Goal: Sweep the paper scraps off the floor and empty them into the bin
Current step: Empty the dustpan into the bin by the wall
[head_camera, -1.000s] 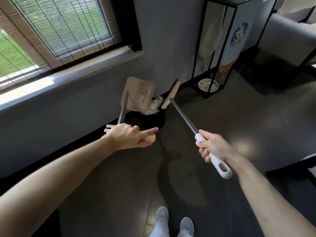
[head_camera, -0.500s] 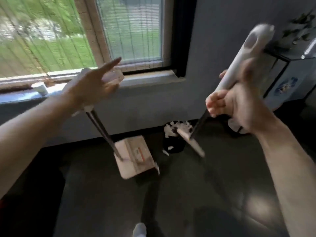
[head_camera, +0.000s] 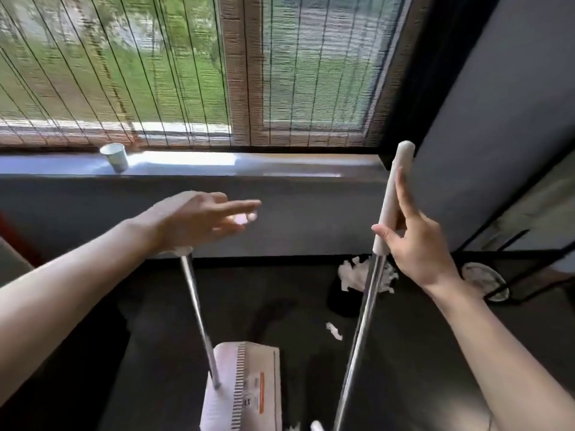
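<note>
My left hand (head_camera: 199, 220) holds the white grip at the top of the dustpan's metal shaft (head_camera: 199, 315), index finger pointing right. The beige dustpan (head_camera: 249, 390) stands upright low in the view, its comb edge showing. My right hand (head_camera: 413, 247) holds the broom's white handle (head_camera: 393, 197) between thumb and fairly straight fingers; the broom's shaft (head_camera: 361, 331) runs down out of view, so the head is hidden. The black bin (head_camera: 342, 301) sits by the wall with white paper scraps (head_camera: 357, 275) heaped on it. One scrap (head_camera: 334, 331) lies on the dark floor.
A paper cup (head_camera: 115, 157) stands on the windowsill (head_camera: 249, 164) below the blinds. A black metal rack (head_camera: 525, 259) stands at right with a white dish (head_camera: 482, 278) under it. More white bits (head_camera: 294, 427) lie at the bottom edge.
The dustpan has swung down from over the bin to stand upright near me. The broom has turned upright, and my right hand's fingers have straightened along its handle.
</note>
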### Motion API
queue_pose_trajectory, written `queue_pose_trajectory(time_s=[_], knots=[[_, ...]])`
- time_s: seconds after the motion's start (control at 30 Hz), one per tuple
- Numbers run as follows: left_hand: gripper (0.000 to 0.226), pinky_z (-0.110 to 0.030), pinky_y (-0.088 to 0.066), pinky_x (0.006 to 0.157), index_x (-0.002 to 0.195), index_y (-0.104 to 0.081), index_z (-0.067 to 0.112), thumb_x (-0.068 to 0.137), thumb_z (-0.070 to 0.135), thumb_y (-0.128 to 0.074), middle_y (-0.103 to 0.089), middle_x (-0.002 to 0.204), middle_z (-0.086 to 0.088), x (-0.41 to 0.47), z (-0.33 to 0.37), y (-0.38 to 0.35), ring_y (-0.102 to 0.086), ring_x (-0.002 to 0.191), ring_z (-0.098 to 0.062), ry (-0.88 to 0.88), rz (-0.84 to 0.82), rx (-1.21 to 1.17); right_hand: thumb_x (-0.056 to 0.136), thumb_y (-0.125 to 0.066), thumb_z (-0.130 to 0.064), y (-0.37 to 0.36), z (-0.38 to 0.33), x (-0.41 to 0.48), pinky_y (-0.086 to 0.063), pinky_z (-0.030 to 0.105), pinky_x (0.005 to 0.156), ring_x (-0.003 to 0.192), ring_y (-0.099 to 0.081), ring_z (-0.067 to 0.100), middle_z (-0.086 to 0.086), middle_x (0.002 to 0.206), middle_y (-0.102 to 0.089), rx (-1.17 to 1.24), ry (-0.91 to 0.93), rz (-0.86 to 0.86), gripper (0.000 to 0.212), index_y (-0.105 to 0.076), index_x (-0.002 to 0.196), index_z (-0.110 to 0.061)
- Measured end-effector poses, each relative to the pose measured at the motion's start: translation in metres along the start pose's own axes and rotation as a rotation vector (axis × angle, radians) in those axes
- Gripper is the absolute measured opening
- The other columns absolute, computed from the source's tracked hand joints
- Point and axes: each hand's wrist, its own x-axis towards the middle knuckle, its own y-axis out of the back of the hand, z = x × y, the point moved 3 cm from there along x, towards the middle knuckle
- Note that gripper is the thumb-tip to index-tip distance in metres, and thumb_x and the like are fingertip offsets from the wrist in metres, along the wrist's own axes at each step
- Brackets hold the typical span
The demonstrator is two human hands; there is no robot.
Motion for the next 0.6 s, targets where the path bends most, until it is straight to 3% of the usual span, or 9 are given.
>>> queue_pose_trajectory(time_s=[0.07, 0.13, 0.2, 0.27, 0.33, 0.43, 0.53, 0.6], knots=[[0.05, -0.03, -0.047, 0.05, 0.139, -0.051, 0.024, 0.094, 0.044, -0.05, -0.058, 0.074, -0.009, 0.004, -0.021, -0.015, -0.055, 0.052, -0.031, 0.067, -0.079, -0.041, 0.083, -0.071, -0.003, -0.02, 0.0, 0.018, -0.03, -0.011, 0.061, 0.068, -0.054, -0.02, -0.003, 0.088, -0.053, 0.019, 0.021, -0.02, 0.11, 0.006, 0.145, -0.052], [0.058, -0.037, -0.047, 0.063, 0.141, -0.038, 0.027, 0.089, 0.037, -0.063, -0.054, 0.076, -0.002, 0.014, -0.048, -0.032, -0.052, 0.065, -0.027, 0.223, -0.154, -0.134, 0.084, -0.07, -0.003, -0.036, 0.002, 0.035, -0.031, -0.009, 0.057, 0.06, -0.053, -0.013, -0.006, 0.081, -0.051, 0.033, 0.03, -0.036, 0.109, 0.009, 0.146, -0.048], [0.054, -0.027, -0.037, 0.063, 0.136, -0.039, 0.045, 0.088, 0.04, -0.064, -0.046, 0.072, 0.011, 0.025, -0.067, -0.05, -0.045, 0.067, -0.014, 0.313, -0.249, -0.181, 0.085, -0.069, -0.002, -0.051, 0.004, 0.052, -0.032, -0.008, 0.055, 0.06, -0.055, -0.013, -0.014, 0.076, -0.047, 0.047, 0.029, -0.034, 0.109, 0.01, 0.146, -0.044], [0.05, -0.016, -0.031, 0.057, 0.129, -0.041, 0.059, 0.088, 0.041, -0.065, -0.045, 0.072, 0.016, 0.036, -0.084, -0.067, -0.046, 0.066, -0.007, 0.333, -0.297, -0.235, 0.085, -0.068, 0.001, -0.066, 0.007, 0.068, -0.032, -0.009, 0.055, 0.072, -0.055, -0.021, -0.019, 0.078, -0.043, 0.076, 0.046, -0.033, 0.108, 0.01, 0.148, -0.041], [0.053, -0.009, -0.033, 0.058, 0.127, -0.047, 0.059, 0.086, 0.035, -0.07, -0.048, 0.073, 0.021, 0.052, -0.102, -0.081, -0.051, 0.071, 0.008, 0.341, -0.291, -0.333, 0.084, -0.066, 0.004, -0.079, 0.014, 0.085, -0.034, -0.008, 0.055, 0.075, -0.055, -0.021, -0.02, 0.08, -0.042, 0.093, 0.084, -0.015, 0.109, 0.01, 0.149, -0.04], [0.054, -0.002, -0.034, 0.063, 0.12, -0.058, 0.054, 0.08, 0.022, -0.076, -0.048, 0.074, 0.033, 0.08, -0.125, -0.1, -0.048, 0.075, 0.024, 0.346, -0.287, -0.397, 0.085, -0.065, 0.005, -0.098, 0.027, 0.114, -0.045, 0.001, 0.06, 0.065, -0.059, -0.006, -0.01, 0.082, -0.047, 0.118, 0.124, -0.027, 0.114, 0.015, 0.145, -0.05], [0.059, -0.004, -0.038, 0.067, 0.111, -0.053, 0.067, 0.082, 0.021, -0.075, -0.054, 0.079, 0.03, 0.109, -0.15, -0.115, -0.056, 0.075, 0.014, 0.343, -0.316, -0.41, 0.081, -0.064, 0.013, -0.121, 0.046, 0.143, -0.039, -0.005, 0.059, 0.063, -0.057, -0.003, -0.003, 0.087, -0.05, 0.156, 0.181, -0.065, 0.122, 0.017, 0.14, -0.058], [0.053, -0.01, -0.041, 0.07, 0.115, -0.058, 0.059, 0.083, 0.02, -0.074, -0.062, 0.087, 0.021, 0.125, -0.165, -0.127, -0.058, 0.074, 0.004, 0.364, -0.339, -0.394, 0.08, -0.062, 0.016, -0.139, 0.06, 0.159, -0.038, -0.004, 0.061, 0.065, -0.057, 0.001, -0.001, 0.088, -0.05, 0.209, 0.2, -0.103, 0.124, 0.014, 0.14, -0.06]])
